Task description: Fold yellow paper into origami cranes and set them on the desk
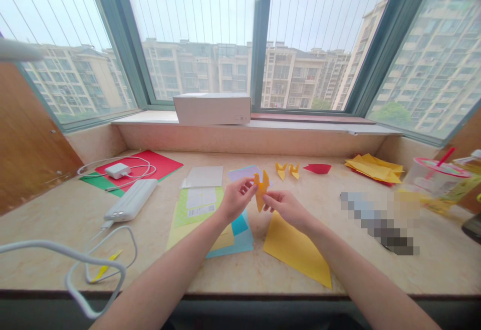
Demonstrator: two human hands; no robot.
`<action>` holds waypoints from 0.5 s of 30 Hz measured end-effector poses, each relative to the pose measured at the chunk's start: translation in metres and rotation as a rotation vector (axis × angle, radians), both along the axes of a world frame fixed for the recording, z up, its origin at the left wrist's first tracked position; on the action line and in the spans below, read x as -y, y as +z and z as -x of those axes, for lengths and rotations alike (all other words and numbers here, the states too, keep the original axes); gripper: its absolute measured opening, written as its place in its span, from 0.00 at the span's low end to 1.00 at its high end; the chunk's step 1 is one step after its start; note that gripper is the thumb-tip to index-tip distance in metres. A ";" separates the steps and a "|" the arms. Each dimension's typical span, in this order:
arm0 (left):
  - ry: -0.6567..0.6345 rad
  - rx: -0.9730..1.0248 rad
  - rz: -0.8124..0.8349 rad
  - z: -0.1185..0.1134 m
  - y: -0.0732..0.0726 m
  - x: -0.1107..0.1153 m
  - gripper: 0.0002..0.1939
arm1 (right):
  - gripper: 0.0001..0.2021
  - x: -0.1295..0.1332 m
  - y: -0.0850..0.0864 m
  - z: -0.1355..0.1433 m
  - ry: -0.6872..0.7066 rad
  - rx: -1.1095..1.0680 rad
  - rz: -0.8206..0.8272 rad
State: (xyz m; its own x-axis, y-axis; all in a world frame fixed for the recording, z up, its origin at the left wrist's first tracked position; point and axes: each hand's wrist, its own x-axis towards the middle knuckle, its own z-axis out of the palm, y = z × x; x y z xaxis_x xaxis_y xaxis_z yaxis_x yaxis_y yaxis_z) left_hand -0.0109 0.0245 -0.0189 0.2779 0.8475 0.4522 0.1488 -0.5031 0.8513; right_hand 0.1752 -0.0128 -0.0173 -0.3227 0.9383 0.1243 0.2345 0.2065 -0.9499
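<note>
Between my two hands, above the countertop, is a folded yellow origami bird point(260, 192) with pointed tips. My left hand point(239, 197) pinches its upper left side. Lower down on the right, the fingers of my right hand point(282, 204) grip the same piece. Beneath my right forearm lies a sheet of yellow paper point(298, 252), partly covered by the arm. Beyond my hands, two smaller-looking yellow origami birds point(287, 171) stand side by side, with a red folded paper piece point(318, 169) to their right.
Left of me are a white power bank point(131, 200), a charger point(117, 171) with cables, and red paper point(165, 161). Pastel sheets point(180, 235) lie under my left arm. Yellow papers point(376, 168) and a drink cup point(436, 180) are at the right. A white box point(212, 109) sits on the windowsill.
</note>
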 end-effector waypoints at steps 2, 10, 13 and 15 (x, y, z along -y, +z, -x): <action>0.031 -0.009 0.003 0.000 0.000 -0.001 0.16 | 0.20 0.000 0.000 -0.001 0.008 0.063 -0.015; 0.053 -0.116 -0.037 -0.002 0.001 0.002 0.15 | 0.24 -0.005 -0.002 -0.011 -0.298 0.092 -0.299; 0.005 -0.161 -0.044 -0.004 -0.001 0.006 0.16 | 0.17 -0.005 -0.001 -0.011 -0.224 0.155 -0.397; -0.002 -0.174 -0.054 -0.004 -0.003 0.006 0.16 | 0.14 -0.007 0.000 -0.015 -0.235 0.217 -0.435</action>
State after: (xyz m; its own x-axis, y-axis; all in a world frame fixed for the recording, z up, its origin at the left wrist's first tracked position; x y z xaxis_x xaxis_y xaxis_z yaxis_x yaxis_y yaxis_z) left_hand -0.0067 0.0189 -0.0219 0.3580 0.8225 0.4419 0.2907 -0.5480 0.7844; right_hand 0.1905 -0.0059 -0.0174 -0.1713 0.8653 0.4711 0.5029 0.4880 -0.7134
